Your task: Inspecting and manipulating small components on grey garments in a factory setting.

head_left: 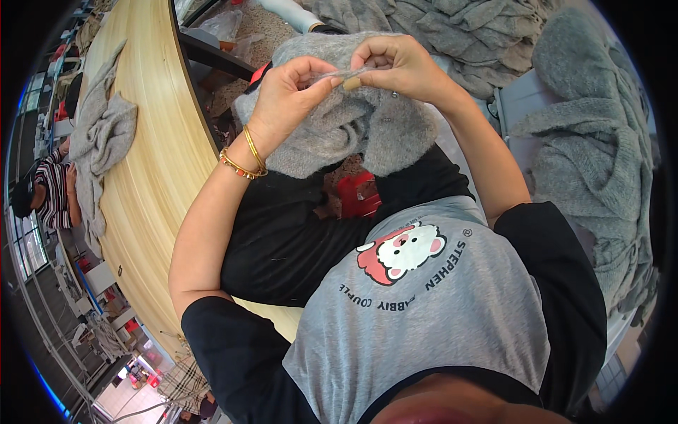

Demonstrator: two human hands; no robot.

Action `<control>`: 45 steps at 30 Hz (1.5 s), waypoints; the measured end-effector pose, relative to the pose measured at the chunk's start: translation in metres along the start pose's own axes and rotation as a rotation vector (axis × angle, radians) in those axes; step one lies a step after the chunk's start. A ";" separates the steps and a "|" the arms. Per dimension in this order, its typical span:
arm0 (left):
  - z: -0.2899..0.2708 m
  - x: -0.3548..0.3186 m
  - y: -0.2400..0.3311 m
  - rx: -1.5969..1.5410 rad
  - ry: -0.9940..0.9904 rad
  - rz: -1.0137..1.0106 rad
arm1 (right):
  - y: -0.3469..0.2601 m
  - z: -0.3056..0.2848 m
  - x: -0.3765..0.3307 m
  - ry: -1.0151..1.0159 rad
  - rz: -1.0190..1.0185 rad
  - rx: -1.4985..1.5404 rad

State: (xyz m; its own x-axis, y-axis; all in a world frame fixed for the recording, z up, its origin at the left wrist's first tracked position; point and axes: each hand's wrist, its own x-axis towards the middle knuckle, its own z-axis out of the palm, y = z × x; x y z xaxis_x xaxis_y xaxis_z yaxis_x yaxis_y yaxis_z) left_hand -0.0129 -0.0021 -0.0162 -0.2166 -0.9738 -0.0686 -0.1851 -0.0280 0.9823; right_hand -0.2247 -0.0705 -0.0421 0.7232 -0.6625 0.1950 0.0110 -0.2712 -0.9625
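Note:
A grey fuzzy knit garment (311, 145) lies bunched over my knees. Above it, my left hand (293, 88) pinches a thin strand or edge of grey knit (344, 73) between thumb and fingertips. From the other side, my right hand (399, 67) pinches the same bit, its fingers curled close to those of the left. A tan covering (351, 83) wraps the tip of my right thumb. Whether the pinched bit is loose yarn or the garment's edge, I cannot tell.
To my left stands a long wooden table (152, 127) with another grey knit piece (106, 134) on it. A heap of grey knitwear (473, 35) lies ahead; more knitwear (590, 155) hangs over a grey bin (519, 106) at right. Beyond the table sits a person in stripes (55, 189).

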 end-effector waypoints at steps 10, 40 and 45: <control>-0.002 -0.001 0.005 0.059 -0.016 0.037 | -0.006 0.003 -0.004 0.120 -0.308 -0.377; -0.001 -0.002 0.000 0.370 0.053 0.275 | -0.005 0.007 -0.009 0.161 -0.503 -0.550; 0.001 -0.003 0.002 0.192 0.008 0.106 | -0.001 0.010 -0.011 0.135 -0.464 -0.543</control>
State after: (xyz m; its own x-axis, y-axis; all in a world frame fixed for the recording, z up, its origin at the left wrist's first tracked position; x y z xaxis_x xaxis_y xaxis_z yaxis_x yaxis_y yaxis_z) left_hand -0.0139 0.0009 -0.0142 -0.2372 -0.9708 0.0356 -0.3414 0.1177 0.9325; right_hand -0.2257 -0.0563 -0.0455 0.6355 -0.4662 0.6155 -0.0737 -0.8302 -0.5526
